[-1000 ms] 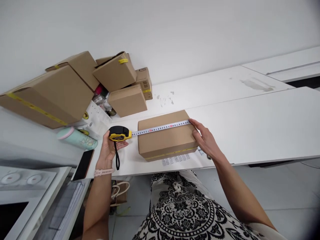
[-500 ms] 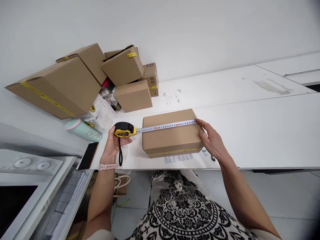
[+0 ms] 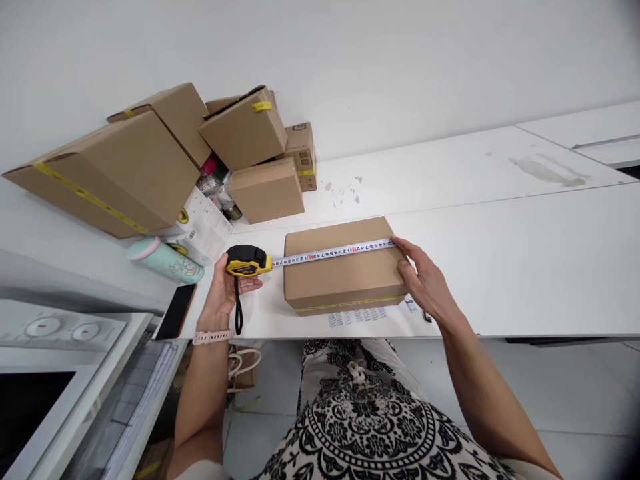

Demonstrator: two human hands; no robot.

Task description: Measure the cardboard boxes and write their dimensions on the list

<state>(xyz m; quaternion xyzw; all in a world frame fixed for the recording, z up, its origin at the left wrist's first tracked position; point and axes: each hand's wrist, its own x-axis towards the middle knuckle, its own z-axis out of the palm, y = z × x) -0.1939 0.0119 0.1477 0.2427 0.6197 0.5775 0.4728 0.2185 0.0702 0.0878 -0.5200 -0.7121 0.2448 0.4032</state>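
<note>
A closed brown cardboard box [image 3: 345,277] lies on the white table in front of me, with yellow tape along its near side. My left hand [image 3: 225,287] grips the black and yellow case of a tape measure [image 3: 247,260], left of the box; its black wrist strap dangles below. The white blade [image 3: 330,253] is drawn out across the box's top to the right edge. There my right hand [image 3: 424,279] pinches the blade's end, its index finger at the tip and its thumb against the box's corner.
Several cardboard boxes [image 3: 115,173] are stacked at the back left against the wall. A mint tumbler [image 3: 167,260] lies on its side near a dark phone [image 3: 176,311]. Small printed labels [image 3: 357,317] sit by the table's front edge. A white appliance [image 3: 60,333] stands at the lower left.
My left hand and the tape measure case have shifted very slightly left. The box and my right hand stay in place.
</note>
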